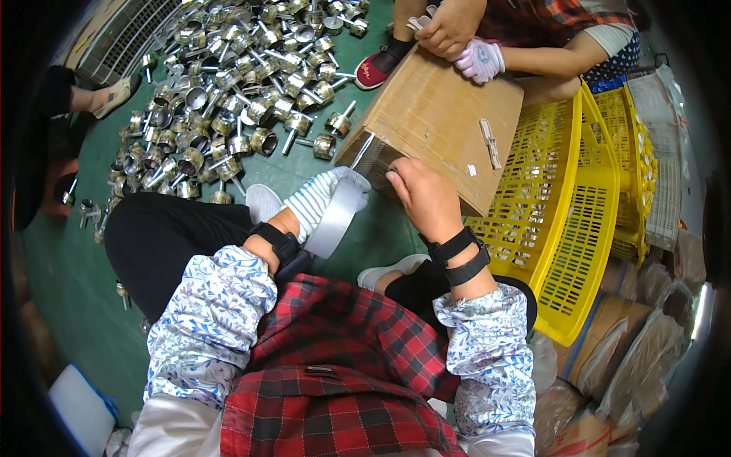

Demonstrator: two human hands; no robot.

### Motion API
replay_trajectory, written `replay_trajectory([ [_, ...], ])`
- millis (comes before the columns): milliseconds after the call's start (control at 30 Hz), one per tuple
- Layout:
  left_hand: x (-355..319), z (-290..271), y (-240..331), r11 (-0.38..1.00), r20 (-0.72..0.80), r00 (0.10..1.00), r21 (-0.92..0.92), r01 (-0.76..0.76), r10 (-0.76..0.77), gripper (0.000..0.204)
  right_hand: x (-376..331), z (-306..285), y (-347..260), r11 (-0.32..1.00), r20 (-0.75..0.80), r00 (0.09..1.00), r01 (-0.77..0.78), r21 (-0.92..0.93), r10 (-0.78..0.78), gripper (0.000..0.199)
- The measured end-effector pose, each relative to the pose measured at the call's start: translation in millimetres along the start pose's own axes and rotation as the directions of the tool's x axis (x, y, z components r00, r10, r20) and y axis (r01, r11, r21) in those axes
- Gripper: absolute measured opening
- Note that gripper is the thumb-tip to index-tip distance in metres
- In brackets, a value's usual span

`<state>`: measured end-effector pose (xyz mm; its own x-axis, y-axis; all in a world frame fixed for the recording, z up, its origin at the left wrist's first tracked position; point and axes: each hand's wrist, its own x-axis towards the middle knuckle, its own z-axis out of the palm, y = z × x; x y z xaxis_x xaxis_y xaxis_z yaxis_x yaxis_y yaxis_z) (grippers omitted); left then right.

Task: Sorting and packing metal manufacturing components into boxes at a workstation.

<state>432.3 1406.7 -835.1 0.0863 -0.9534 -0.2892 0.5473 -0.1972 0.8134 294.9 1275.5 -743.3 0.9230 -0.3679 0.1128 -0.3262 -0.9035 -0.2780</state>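
Note:
My left hand [329,194], in a blue-and-yellow striped glove, is closed around a silvery metal piece. The piece shows a wide curved band [335,226] beside the palm. A thin metal rod [363,152] sticks up past the fingers; whether it joins the band is hidden. My right hand [426,194] is bare, with thumb and fingers pinched together at the near edge of a cardboard box [426,114]. What it pinches, if anything, cannot be made out. On the box lies a pale strip-like item [489,145].
Many metal cups with stems [228,114] lie heaped on the green floor [68,282]. Across the box, another person's gloved hand [481,61] and bare hand [453,27] hold pale strips. Yellow plastic baskets [533,190] stand at right, with plastic-wrapped cartons [617,350] nearer me.

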Motion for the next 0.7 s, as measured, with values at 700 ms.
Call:
replay_trajectory([
  [700, -21.2, 14.5, -2.5, 0.754, 0.237, 0.972, 0.637, -0.161, 0.008, 0.043, -6.6, 62.5, 1.9, 0.906, 0.297, 0.954, 0.16, -0.393, -0.04, 0.002],
])
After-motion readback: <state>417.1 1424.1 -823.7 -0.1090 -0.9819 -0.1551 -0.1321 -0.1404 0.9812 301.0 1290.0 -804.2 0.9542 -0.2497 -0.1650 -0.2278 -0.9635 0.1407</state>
